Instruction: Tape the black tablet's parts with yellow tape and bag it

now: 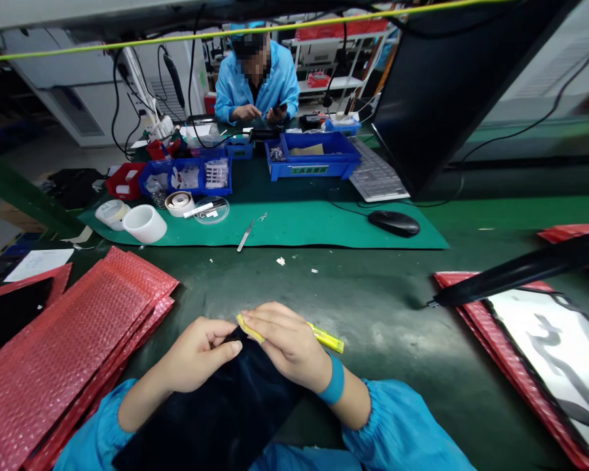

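My left hand point(201, 353) pinches the upper edge of a dark, glossy flat panel point(235, 399) tilted toward me over the table's front edge. In my right hand point(289, 340) is a small yellow sponge point(249, 328), pressed at the panel's top corner beside my left fingertips. The fingers of that hand lie over most of the sponge. A blue band circles my right wrist. Just beyond the right hand, a yellow cutter-like tool point(328, 339) lies on the table, partly hidden by the hand.
Red bubble-wrap bags point(78, 327) are stacked at left. At right, a black rod point(520, 268) juts over a panel point(544, 347) on red wrap. The green mat point(294, 222) holds tweezers point(246, 235), a mouse point(394, 223), tape rolls point(144, 224) and blue bins point(314, 157). A person sits opposite.
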`<state>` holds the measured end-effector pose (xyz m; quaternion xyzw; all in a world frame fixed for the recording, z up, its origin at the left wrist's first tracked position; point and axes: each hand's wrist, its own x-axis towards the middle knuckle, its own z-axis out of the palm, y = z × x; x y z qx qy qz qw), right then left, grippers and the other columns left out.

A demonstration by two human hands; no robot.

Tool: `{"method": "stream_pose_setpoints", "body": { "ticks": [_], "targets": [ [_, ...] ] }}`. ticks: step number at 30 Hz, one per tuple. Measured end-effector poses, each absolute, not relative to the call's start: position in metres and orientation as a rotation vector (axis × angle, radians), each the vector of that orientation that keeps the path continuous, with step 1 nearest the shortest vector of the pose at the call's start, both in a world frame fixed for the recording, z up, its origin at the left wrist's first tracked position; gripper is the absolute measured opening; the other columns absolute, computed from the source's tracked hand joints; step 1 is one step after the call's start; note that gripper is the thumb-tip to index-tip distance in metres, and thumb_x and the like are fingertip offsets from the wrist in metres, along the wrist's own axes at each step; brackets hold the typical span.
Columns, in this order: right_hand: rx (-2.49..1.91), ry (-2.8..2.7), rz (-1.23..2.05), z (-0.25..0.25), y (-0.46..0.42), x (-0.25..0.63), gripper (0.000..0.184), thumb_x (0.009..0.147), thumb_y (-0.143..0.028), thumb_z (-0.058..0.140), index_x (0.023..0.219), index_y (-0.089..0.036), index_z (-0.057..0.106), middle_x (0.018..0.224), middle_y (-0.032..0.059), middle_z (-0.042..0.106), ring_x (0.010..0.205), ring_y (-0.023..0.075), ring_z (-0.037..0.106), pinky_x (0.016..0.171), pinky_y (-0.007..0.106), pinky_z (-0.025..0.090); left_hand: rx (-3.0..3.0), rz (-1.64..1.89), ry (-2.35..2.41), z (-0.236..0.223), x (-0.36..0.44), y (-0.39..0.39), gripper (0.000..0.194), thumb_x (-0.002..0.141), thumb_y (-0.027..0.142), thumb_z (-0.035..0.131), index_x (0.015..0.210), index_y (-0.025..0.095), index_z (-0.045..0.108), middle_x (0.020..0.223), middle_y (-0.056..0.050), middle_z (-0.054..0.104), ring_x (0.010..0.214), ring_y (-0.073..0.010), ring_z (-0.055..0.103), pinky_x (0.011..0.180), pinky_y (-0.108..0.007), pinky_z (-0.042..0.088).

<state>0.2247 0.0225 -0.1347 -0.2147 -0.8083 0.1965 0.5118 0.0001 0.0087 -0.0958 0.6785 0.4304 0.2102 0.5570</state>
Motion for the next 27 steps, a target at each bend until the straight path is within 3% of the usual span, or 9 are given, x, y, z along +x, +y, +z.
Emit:
{"method": "stream_pose_setpoints", "body": {
  "ticks": [7, 20, 23, 27],
  "targets": [
    [-0.426, -2.022, 0.496, -0.141, 0.021, 0.221, 0.029, 0.103, -0.009, 0.058, 0.131, -0.015, 0.066, 0.114, 0.0152, 0.081, 0.101, 0.0219, 0.076, 0.092, 0.039, 0.066, 1.616, 0.404, 0.966, -0.108, 0.011, 0.003, 0.043, 0.095, 0.039, 0.061, 0.062, 0.021, 0.042, 0.058, 0.008, 0.026, 0.054, -0.0091, 0.024, 0.052, -0.026, 0.020],
    [-0.436, -2.028, 0.500, -0.138, 0.028, 0.232, 0.034, 0.103, -0.008, 0.059, 0.135, -0.015, 0.067, 0.118, 0.0164, 0.080, 0.108, 0.0244, 0.076, 0.093, 0.041, 0.066, 1.580, 0.444, 1.014, -0.092, 0.001, 0.011, 0.040, 0.092, 0.036, 0.065, 0.062, 0.019, 0.044, 0.058, 0.008, 0.025, 0.056, -0.0089, 0.023, 0.053, -0.026, 0.018],
    [-0.448, -2.001, 0.507, -0.138, 0.028, 0.232, 0.038, 0.103, -0.007, 0.058, 0.140, -0.017, 0.066, 0.123, 0.0166, 0.079, 0.112, 0.0249, 0.076, 0.094, 0.042, 0.065, 1.542, 0.481, 1.021, -0.090, -0.003, 0.010, 0.041, 0.094, 0.041, 0.066, 0.063, 0.016, 0.055, 0.056, 0.008, 0.028, 0.054, -0.0084, 0.024, 0.052, -0.024, 0.020],
    [-0.471, -1.976, 0.551, -0.135, 0.028, 0.231, 0.037, 0.105, -0.009, 0.059, 0.139, -0.020, 0.066, 0.121, 0.0143, 0.081, 0.108, 0.0231, 0.078, 0.093, 0.041, 0.066, 1.476, 0.561, 1.034, -0.085, -0.009, 0.009, 0.043, 0.096, 0.051, 0.067, 0.091, 0.010, 0.078, 0.067, -0.001, 0.061, 0.060, -0.0133, 0.049, 0.056, -0.023, 0.039]
  ]
}}
